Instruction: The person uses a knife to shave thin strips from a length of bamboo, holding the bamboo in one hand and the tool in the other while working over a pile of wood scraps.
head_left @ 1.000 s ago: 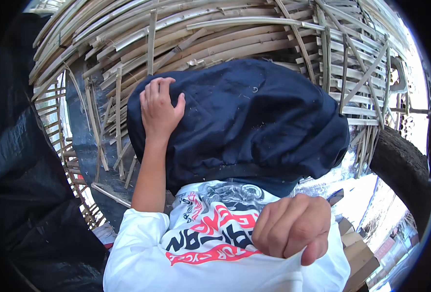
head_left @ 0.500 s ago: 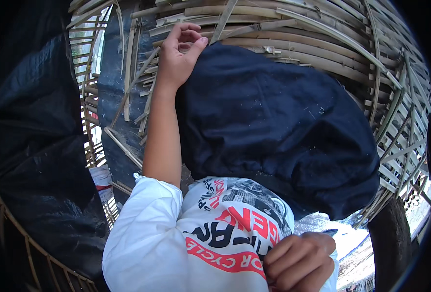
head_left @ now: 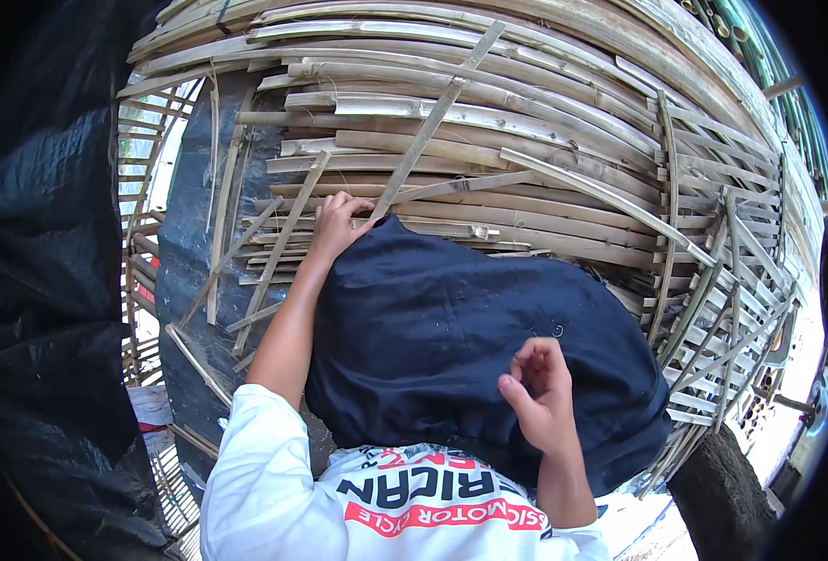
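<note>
My left hand [head_left: 341, 221] is at the far left corner of a dark navy cloth [head_left: 451, 318] spread over my lap. Its thumb and fingers close around the lower end of a thin bamboo strip [head_left: 421, 126], which slants up and right across other strips. Above the right part of the cloth, my right hand [head_left: 543, 397] is raised with fingers loosely curled and the thumb apart. Nothing shows between them.
Long split bamboo strips [head_left: 489, 117] lie stacked ahead. A woven bamboo lattice [head_left: 713, 309] stands at right, near a dark post [head_left: 724, 481]. Black sheeting [head_left: 49, 280] hangs at left. Loose bamboo pieces [head_left: 283, 248] lie beside my left forearm.
The view has shifted, showing more of the bamboo ahead. My left hand has closed on the strip's end. My right hand has risen from near my shirt to over the cloth, its fingers loosening.
</note>
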Available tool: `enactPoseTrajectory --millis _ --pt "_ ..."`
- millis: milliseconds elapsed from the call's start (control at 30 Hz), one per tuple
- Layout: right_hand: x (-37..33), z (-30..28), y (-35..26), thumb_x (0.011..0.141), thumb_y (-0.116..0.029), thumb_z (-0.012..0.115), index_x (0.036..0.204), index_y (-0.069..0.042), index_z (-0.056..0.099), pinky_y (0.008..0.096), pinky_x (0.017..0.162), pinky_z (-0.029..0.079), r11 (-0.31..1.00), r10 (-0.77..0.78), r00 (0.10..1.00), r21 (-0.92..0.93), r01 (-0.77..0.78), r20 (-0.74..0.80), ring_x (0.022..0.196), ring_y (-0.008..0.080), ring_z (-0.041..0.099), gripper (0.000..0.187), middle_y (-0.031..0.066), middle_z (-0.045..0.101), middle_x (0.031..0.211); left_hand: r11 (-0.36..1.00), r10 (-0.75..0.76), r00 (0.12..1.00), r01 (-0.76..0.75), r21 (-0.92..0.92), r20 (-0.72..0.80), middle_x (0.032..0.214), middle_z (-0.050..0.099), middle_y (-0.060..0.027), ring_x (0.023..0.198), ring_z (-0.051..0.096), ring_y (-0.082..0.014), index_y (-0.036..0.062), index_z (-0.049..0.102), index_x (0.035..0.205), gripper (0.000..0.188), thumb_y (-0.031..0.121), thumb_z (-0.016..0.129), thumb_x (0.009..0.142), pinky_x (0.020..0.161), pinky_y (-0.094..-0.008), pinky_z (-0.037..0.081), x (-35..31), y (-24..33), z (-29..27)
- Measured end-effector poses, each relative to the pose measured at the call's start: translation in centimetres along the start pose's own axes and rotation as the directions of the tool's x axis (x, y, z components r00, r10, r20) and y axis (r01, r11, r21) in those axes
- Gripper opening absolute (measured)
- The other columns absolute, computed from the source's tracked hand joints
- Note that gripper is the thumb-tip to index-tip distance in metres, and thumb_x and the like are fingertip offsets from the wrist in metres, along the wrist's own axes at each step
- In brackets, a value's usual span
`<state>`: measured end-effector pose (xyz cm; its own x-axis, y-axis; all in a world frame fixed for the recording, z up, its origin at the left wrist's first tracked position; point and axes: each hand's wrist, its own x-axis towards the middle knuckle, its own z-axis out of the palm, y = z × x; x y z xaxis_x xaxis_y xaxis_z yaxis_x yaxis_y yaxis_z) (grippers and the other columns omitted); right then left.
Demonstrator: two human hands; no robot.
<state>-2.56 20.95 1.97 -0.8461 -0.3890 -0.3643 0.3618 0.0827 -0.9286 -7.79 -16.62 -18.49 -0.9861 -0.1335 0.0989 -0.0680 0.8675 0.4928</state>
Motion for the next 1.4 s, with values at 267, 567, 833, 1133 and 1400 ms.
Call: enactPoseTrajectory --millis 267,567,833,1133,1400 --pt "19.1 1.5 4.1 0.078 -0.014 0.070 0.106 -0.005 0.061 0.0422 0.086 0.044 0.500 -0.541 0.840 -0.785 0.365 0.045 0.100 0.0311 0.056 0.031 0.0134 0.060 0.101 0.998 -0.055 0.997 0.055 -0.005 -0.054 0.096 0.063 0.0000 0.097 0.055 -0.0238 0.0140 0.068 0.094 0.034 0.040 0.076 0.073 0.084 -0.0395 0.039 -0.5 0.6 -0.1" --pt "20.4 1.6 7.0 0.076 -0.022 0.068 0.087 -0.011 0.064 0.0361 0.081 0.042 0.038 -0.333 0.821 -0.863 0.503 0.464 0.094 0.0234 0.056 0.017 0.0061 0.058 0.091 0.974 0.021 0.999 -0.028 0.224 0.033 0.106 0.059 -0.0066 0.111 0.051 -0.0260 0.0112 0.066 0.105 0.040 0.009 0.070 0.065 0.098 -0.0423 0.034 -4.3 -2.1 -6.0" --pt "19.2 -3.5 3.5 0.071 -0.017 0.074 0.085 -0.012 0.065 0.0389 0.086 0.042 0.098 -0.430 0.831 -0.897 0.431 0.353 0.094 0.0252 0.055 0.017 0.0048 0.058 0.090 0.808 -0.396 0.888 0.457 0.372 -0.233 0.120 0.053 -0.0116 0.115 0.050 -0.0304 0.0170 0.049 0.127 0.064 0.022 0.077 0.070 0.097 -0.0464 0.036 -3.1 -2.5 -8.4" --pt "15.4 -8.3 4.8 0.069 -0.017 0.078 0.097 -0.010 0.068 0.0403 0.088 0.042 0.127 -0.373 0.908 -0.959 0.253 0.190 0.100 0.0276 0.055 0.031 0.0087 0.059 0.099 0.615 -0.754 0.656 0.719 0.325 -0.025 0.115 0.060 -0.0105 0.110 0.057 -0.0318 0.0142 0.053 0.113 0.050 0.032 0.077 0.073 0.091 -0.0556 0.041 -11.3 -7.2 -9.0" --pt "11.8 -5.7 2.9 0.075 -0.017 0.075 0.125 -0.008 0.051 0.0429 0.092 0.042 0.421 -0.318 0.948 -0.897 0.138 -0.003 0.106 0.0353 0.053 0.057 0.0164 0.054 0.113 0.785 -0.608 0.794 0.604 0.137 -0.010 0.094 0.063 -0.0132 0.091 0.062 -0.0328 0.0050 0.061 0.095 0.027 0.016 0.076 0.075 0.075 -0.0427 0.049 -14.0 -8.8 -9.0"
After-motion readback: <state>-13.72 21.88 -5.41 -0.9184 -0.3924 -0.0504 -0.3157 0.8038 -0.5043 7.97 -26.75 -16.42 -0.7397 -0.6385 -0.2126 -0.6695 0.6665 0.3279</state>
